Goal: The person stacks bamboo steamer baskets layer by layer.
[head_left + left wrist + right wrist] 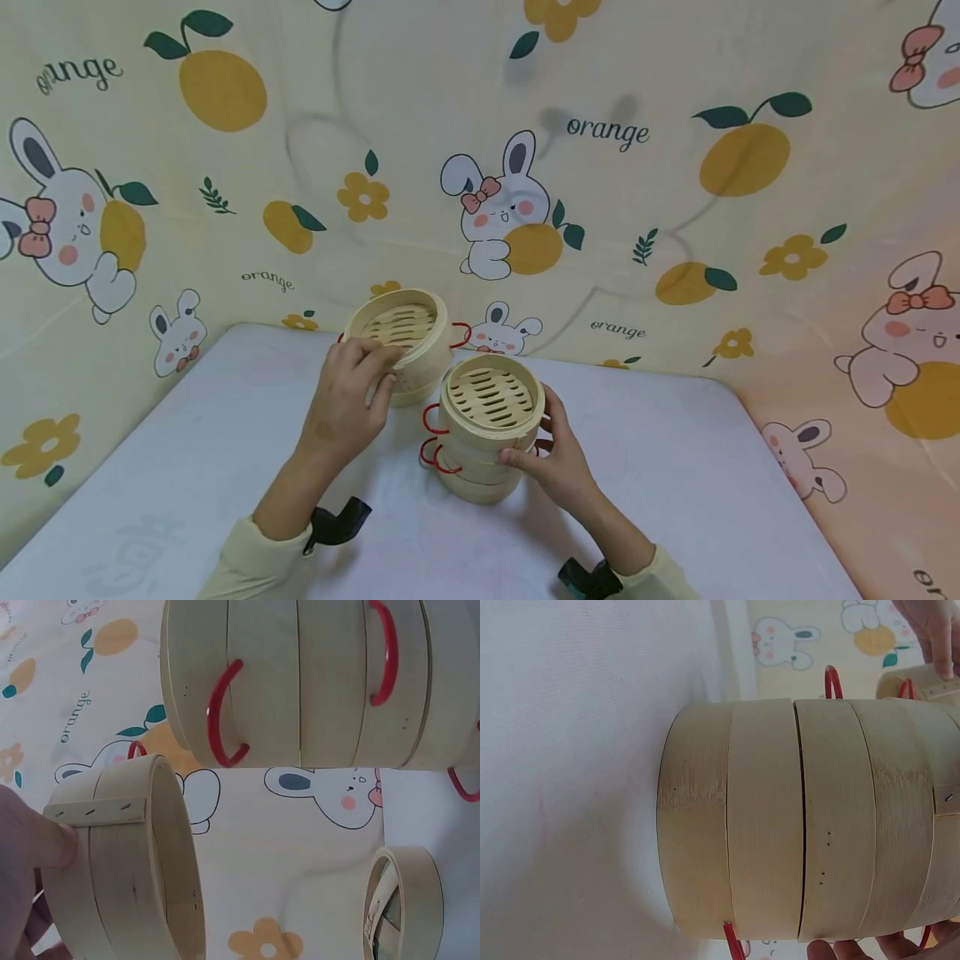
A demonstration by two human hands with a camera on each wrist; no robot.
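In the head view my left hand (345,400) grips a round bamboo steamer basket (431,358) by its near rim. That basket has red handles and a slatted floor, and it tilts toward me. In the left wrist view the thumb presses on the held basket's wall (120,862). My right hand (558,458) holds the right side of a stack of bamboo steamer baskets (480,467), which stands upright on the table. Red handles stick out from the stack, and its top basket shows a slatted floor. In the right wrist view fingertips (847,951) touch the stack's wall.
A low round bamboo piece with woven strips (424,900) sits on the table beyond the stack in the left wrist view. The white-covered table (660,467) ends at a cloth backdrop (420,100) printed with rabbits and oranges.
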